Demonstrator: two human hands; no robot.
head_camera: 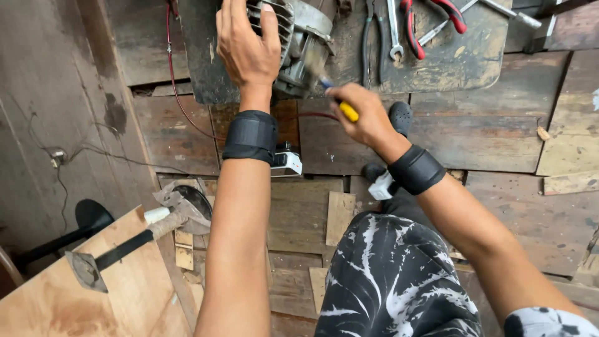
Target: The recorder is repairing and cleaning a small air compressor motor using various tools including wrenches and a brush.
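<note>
Two hands up at the far edge of the scene, and we see the left hand (248,47) spread flat, palm down, fingers draped over the finned metal engine part (298,43) on the dark work mat (449,59). The right hand (365,115) sits just right of it and nearer us, closed in a fist around a yellow-handled tool (345,107). The tool's shaft slants up and left toward the part's near right side, its tip blurred. Pliers (430,19) and a wrench (394,31) lie farther right on the mat; a hammer (125,246) rests near left on a board.
</note>
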